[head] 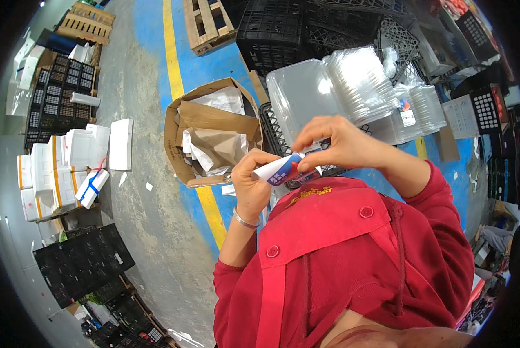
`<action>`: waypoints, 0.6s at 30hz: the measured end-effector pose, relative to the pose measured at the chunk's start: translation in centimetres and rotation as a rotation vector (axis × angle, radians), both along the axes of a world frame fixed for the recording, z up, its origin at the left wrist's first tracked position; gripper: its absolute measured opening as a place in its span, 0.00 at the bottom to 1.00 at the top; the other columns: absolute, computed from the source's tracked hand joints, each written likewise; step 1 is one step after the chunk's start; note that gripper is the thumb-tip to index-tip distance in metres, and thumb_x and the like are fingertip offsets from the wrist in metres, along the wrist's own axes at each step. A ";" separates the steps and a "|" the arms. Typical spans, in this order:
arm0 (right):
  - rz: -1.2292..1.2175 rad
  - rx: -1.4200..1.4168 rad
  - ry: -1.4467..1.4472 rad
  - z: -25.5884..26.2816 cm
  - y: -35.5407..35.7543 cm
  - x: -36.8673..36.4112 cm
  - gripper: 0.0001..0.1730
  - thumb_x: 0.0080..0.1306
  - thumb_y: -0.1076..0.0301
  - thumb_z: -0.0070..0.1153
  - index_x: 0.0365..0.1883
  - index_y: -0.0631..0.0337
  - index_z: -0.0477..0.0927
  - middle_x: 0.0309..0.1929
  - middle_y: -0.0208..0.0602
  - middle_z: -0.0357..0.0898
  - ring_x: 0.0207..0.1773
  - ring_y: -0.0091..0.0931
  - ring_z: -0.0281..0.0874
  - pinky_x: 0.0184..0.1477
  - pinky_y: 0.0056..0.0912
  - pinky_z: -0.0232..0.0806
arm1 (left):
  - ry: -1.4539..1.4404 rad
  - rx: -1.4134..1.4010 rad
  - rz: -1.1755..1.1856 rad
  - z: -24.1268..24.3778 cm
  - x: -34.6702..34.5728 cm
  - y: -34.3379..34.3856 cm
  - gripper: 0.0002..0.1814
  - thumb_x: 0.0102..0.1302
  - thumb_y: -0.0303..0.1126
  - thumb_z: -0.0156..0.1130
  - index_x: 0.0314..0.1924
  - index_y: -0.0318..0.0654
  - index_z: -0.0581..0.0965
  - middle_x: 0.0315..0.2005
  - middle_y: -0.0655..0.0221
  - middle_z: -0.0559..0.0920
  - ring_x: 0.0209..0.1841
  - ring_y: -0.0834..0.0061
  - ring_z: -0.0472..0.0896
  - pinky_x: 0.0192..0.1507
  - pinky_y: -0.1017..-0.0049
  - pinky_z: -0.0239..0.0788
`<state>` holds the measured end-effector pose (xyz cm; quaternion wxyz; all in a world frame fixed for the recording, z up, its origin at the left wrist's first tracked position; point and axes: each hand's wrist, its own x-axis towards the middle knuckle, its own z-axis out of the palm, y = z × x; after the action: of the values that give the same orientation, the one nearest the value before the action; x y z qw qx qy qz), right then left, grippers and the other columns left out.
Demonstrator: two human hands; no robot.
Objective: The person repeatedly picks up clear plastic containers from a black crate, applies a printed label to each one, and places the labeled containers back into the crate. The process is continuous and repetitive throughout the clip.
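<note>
My left hand [252, 182] grips a curled blue, white and red printed sheet [280, 170], which looks like labels, close in front of the red apron [325, 226]. My right hand [329, 141] is bent over the other end of the sheet, its thumb against the printed face and its fingers arched above. Whether a label is between its fingertips cannot be told. Beyond the hands, nested clear plastic trays [303, 87] lie over a black plastic crate [270, 126]. More clear plastic containers [427, 108], bearing a printed label, lie at the right.
An open cardboard box [170, 143] with brown and white paper stands left of the hands. Black crates [270, 35] and a wooden pallet [207, 21] are beyond. White foam boxes [59, 174] and more black crates [81, 265] are stacked at the far left.
</note>
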<state>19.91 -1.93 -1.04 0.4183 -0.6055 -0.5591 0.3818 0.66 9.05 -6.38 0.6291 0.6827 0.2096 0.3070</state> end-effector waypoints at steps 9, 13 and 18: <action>-0.348 0.409 -0.056 1.5 0.1 -0.1 0.06 0.61 0.71 0.63 0.35 0.63 0.84 0.33 0.33 0.84 0.35 0.21 0.79 0.39 0.23 0.70 | 0.126 0.005 0.074 -2.6 -0.5 1.5 0.07 0.53 0.20 0.68 0.33 0.32 0.80 0.26 0.70 0.80 0.29 0.84 0.74 0.32 0.82 0.66; -0.607 0.033 0.086 1.6 2.2 4.3 0.18 0.60 0.65 0.64 0.46 0.62 0.75 0.26 0.31 0.82 0.25 0.13 0.74 0.23 0.17 0.62 | 0.083 -0.266 0.084 -5.6 -1.4 2.1 0.06 0.60 0.23 0.65 0.39 0.34 0.80 0.28 0.72 0.80 0.31 0.84 0.75 0.35 0.82 0.67; -0.552 -0.244 0.018 -3.2 3.7 6.8 0.25 0.55 0.64 0.68 0.47 0.64 0.72 0.22 0.34 0.79 0.18 0.16 0.70 0.16 0.19 0.59 | 0.021 0.183 0.046 -5.3 -0.9 2.9 0.07 0.56 0.20 0.64 0.36 0.36 0.81 0.31 0.68 0.79 0.33 0.72 0.75 0.40 0.75 0.68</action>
<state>26.68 1.75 -4.19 0.4353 -0.7772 -0.3195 0.3232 -0.28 12.00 -11.68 0.5545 0.7356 0.2030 0.3320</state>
